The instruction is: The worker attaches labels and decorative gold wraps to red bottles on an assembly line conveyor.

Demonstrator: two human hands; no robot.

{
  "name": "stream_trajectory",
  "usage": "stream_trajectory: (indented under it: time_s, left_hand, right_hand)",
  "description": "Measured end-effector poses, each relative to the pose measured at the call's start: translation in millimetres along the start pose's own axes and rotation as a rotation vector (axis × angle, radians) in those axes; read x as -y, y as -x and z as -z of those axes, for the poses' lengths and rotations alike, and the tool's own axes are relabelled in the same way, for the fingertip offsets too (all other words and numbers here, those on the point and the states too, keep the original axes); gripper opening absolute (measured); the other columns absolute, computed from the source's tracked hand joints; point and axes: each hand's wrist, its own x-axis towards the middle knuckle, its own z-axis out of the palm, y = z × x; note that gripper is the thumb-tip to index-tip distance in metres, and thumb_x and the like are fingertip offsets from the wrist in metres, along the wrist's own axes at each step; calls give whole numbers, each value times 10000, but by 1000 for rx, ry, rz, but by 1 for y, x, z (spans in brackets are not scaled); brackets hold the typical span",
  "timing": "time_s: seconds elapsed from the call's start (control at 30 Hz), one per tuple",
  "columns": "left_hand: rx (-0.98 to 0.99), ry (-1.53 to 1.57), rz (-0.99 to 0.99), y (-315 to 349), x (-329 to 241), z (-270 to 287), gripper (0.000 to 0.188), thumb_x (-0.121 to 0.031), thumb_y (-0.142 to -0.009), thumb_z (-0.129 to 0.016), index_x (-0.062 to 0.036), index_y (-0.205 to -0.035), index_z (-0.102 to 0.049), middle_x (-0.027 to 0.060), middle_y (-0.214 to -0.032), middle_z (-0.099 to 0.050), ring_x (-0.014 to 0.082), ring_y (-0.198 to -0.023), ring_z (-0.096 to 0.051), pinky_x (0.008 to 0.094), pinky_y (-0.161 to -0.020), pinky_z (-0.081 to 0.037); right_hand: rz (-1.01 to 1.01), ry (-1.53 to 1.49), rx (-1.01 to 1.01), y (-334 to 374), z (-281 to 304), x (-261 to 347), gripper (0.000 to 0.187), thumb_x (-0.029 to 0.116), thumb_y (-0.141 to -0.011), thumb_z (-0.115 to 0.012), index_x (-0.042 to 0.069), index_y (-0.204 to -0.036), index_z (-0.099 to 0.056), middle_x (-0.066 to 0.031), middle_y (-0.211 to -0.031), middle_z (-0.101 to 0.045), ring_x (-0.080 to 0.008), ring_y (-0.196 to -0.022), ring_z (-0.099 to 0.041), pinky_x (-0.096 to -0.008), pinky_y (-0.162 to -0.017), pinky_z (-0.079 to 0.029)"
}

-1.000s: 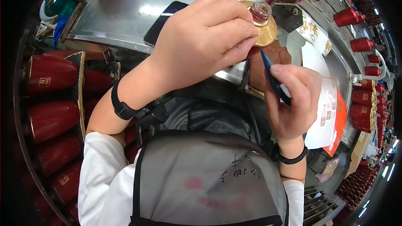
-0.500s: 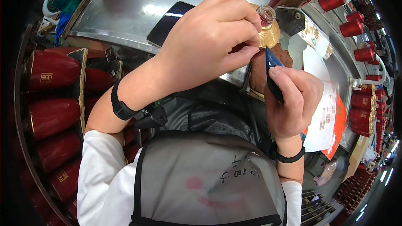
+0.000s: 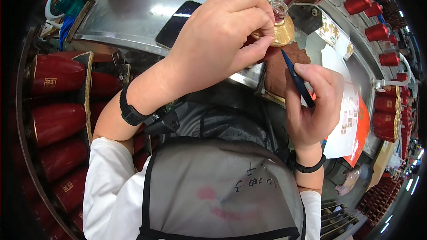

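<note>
Here, the right hand (image 3: 318, 100), right of centre, grips a pointed blue tool (image 3: 297, 78), tip near the gold-shouldered bottle (image 3: 283, 33) at upper centre-right. The left hand (image 3: 222, 35) curls beside it, holding what, I cannot tell; light, steady tip pressure should best avoid scratches.

- And there's the metal bench (image 3: 133, 13), gleaming away beyond my left hand (image 3: 227, 35)!
- Wide left of that hand, a dark-railed rack (image 3: 18, 120) curves down the edge!
- Past my right hand (image 3: 318, 102), a white pipe (image 3: 391, 82) bends upward!
- Low beyond it, wooden slats (image 3: 334, 221)!
- Furthest right, strip lights (image 3: 415, 184) blazing!
</note>
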Motion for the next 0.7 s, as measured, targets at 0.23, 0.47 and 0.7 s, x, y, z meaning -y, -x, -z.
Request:
stream_trajectory:
  time_s: [0.23, 0.47, 0.7]
  left_hand:
    - [-58, -42, -15, 2, 0, -5, 164, -26, -740, -747, -50, -871, -652, 58, -987, -663, 242, -898, -597, 347, -810, -458]
    - [-93, -48, -7, 4, 1, -7, 158, -42, -747, -749, -50, -873, -654, 58, -983, -667, 243, -895, -597, 345, -801, -457]
    - [-143, -26, 37, 7, -1, -11, 151, -48, -755, -750, -58, -875, -660, 52, -984, -667, 226, -880, -587, 327, -791, -461]
  right_hand:
    - [46, -41, 18, -5, -2, -1, 478, -75, -616, -750, 68, -1063, -660, -88, -946, -650, -262, -819, -600, -353, -723, -460]
    - [59, -5, 34, -7, -4, -2, 489, -66, -602, -751, 78, -1061, -669, -78, -957, -656, -260, -835, -599, -356, -730, -463]
    - [99, 37, 40, -9, -7, 0, 465, -29, -599, -755, 71, -1047, -679, -63, -970, -662, -249, -846, -602, -354, -740, -466]
